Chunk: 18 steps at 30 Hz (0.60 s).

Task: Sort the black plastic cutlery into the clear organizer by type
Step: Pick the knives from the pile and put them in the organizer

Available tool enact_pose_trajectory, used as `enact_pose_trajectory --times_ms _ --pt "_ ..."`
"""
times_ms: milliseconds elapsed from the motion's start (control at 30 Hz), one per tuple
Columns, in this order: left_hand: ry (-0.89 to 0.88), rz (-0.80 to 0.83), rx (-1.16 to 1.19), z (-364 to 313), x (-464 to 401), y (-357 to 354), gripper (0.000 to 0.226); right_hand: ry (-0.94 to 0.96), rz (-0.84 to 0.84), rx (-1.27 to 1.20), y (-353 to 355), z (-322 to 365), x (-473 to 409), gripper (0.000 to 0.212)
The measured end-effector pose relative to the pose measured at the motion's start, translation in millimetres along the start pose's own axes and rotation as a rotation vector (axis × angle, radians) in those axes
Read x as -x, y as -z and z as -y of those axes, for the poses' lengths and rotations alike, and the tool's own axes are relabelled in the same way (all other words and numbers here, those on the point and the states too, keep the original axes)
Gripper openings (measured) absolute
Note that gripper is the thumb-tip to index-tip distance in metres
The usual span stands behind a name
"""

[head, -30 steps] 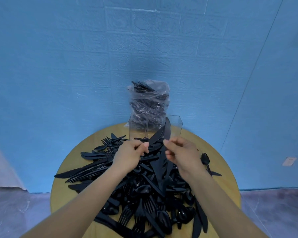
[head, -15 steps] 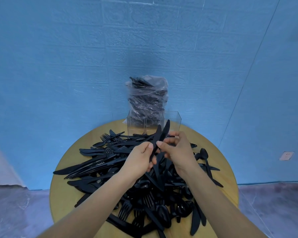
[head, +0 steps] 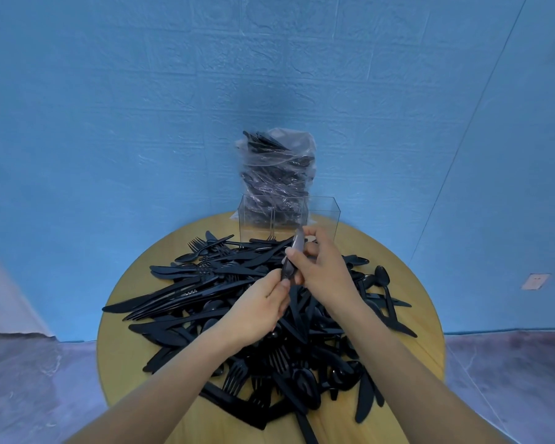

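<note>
Black cutlery piece [head: 290,257] pinched btwn left hand [head: 263,310] & right hand [head: 324,267] grips, above pile [head: 237,302]

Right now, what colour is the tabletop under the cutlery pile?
Light yellowish wood tone; the round tabletop shows best in the head view, its only view.

Both hands, left hand [head: 263,302] and right hand [head: 321,267], pinching black knives [head: 290,261] above cutlery pile [head: 237,299] on round table [head: 119,341], clear organizer [head: 322,216] at far edge.

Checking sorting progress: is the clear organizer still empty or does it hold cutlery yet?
Looks empty. Through the clear organizer only the bagged cutlery behind it shows; nothing stands inside.
</note>
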State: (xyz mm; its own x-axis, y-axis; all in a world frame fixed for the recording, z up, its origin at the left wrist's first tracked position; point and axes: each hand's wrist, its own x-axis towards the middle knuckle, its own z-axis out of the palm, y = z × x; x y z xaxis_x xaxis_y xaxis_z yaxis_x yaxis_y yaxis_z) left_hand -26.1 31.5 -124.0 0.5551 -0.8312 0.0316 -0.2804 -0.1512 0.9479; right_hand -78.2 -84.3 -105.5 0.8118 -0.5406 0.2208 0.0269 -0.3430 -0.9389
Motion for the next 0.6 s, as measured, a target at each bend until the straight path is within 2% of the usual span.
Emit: enact_pose_trajectory --times_ms 133,333,500,600 --pt "0.011 0.071 0.030 3.9 1.6 6.3 0.020 0.039 0.037 0.020 3.0 2.0 -2.2 0.032" --pt "0.015 -0.150 0.151 16.2 8.6 10.7 0.035 0.014 0.086 0.033 -1.4 -3.4 -5.9 0.031" --pt "0.136 -0.326 0.223 30.2 13.4 25.8 0.035 -0.125 0.081 0.480 6.3 -30.3 2.6 0.031" --pt "0.175 -0.358 0.238 35.6 13.0 27.4 0.037 -0.189 0.104 0.588 1.4 -38.2 6.0 0.036"
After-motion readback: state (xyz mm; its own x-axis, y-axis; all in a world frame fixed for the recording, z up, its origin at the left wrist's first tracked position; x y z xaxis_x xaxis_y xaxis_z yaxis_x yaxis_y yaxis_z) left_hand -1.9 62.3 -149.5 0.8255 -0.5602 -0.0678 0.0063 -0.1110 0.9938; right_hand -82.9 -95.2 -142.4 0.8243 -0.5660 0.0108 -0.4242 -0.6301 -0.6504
